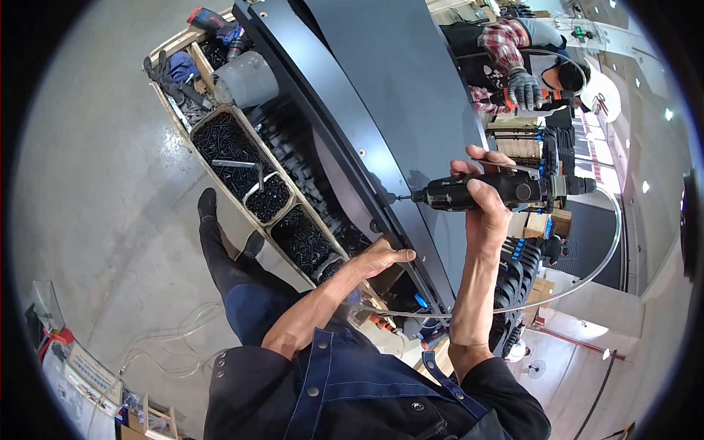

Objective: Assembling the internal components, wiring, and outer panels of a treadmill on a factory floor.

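Observation:
My right hand (488, 205) is wrapped round a black air screwdriver (451, 193), held level above a long dark grey metal panel (389, 81). The thin bit of the screwdriver points left and meets the folded edge strip of the panel. A clear air hose (614, 242) loops from the tool's rear, down and back to the left across my right forearm. My left hand (378, 260) grips the near part of that edge, thumb on top and fingers curled underneath, partly hidden. Whether a screw sits at the bit's tip is too small to tell.
Left of the panel stands a wooden tray (242, 198) with compartments of black screws (227, 139), an L-shaped hex key (238, 164) and a grey plastic container (248, 78). A cordless drill (214, 22) lies at its far end. Across the panel, a co-worker's gloved hand (524, 89) is near an orange-and-black tool.

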A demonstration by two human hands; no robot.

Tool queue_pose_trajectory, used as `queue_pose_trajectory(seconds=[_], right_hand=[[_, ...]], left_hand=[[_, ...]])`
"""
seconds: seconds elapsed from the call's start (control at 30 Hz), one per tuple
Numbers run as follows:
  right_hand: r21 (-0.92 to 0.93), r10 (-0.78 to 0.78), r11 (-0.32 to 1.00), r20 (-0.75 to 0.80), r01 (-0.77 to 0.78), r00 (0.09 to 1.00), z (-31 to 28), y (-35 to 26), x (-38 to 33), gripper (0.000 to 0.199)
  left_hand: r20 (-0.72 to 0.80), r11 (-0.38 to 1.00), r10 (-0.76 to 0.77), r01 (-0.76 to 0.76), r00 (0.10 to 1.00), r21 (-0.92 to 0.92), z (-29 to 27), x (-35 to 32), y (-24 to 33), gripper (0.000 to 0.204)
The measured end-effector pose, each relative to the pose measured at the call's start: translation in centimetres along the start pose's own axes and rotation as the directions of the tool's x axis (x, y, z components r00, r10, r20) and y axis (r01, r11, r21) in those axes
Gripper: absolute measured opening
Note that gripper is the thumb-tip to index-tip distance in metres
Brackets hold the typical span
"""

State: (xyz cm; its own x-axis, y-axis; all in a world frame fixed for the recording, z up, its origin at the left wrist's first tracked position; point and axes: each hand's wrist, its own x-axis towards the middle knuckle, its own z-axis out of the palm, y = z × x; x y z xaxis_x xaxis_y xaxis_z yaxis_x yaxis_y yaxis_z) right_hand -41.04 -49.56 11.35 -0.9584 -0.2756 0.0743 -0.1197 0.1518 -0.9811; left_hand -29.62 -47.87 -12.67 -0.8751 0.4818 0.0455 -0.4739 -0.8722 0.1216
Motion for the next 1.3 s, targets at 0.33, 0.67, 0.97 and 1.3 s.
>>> queue_pose_trajectory(seconds=[0.33,0.67,0.97,1.3], right_hand=[[0.089,0.064,0.993,0.094,-0.072,0.994,-0.6,1.9,2.2,0.052],[0.128,-0.134,0.987,0.296,0.099,0.946,1.0,3.0,-0.1,0.049],[-0.08,-0.244,0.969,-0.194,0.232,0.95,1.4,4.4,-6.3,0.062],[0.127,-0.059,0.989,-0.084,0.069,0.995,2.2,3.6,-1.9,0.057]], left_hand=[[0.03,0.994,0.071,-0.073,0.997,0.08,-0.2,-0.3,0.4,0.062],[-0.068,0.981,0.075,-0.061,0.995,0.183,1.7,-1.3,1.7,0.064],[-0.302,0.96,0.264,-0.219,0.916,0.175,4.7,-0.4,-0.1,0.047],[-0.289,0.943,0.174,-0.075,0.941,0.326,3.9,-1.8,2.9,0.048]])
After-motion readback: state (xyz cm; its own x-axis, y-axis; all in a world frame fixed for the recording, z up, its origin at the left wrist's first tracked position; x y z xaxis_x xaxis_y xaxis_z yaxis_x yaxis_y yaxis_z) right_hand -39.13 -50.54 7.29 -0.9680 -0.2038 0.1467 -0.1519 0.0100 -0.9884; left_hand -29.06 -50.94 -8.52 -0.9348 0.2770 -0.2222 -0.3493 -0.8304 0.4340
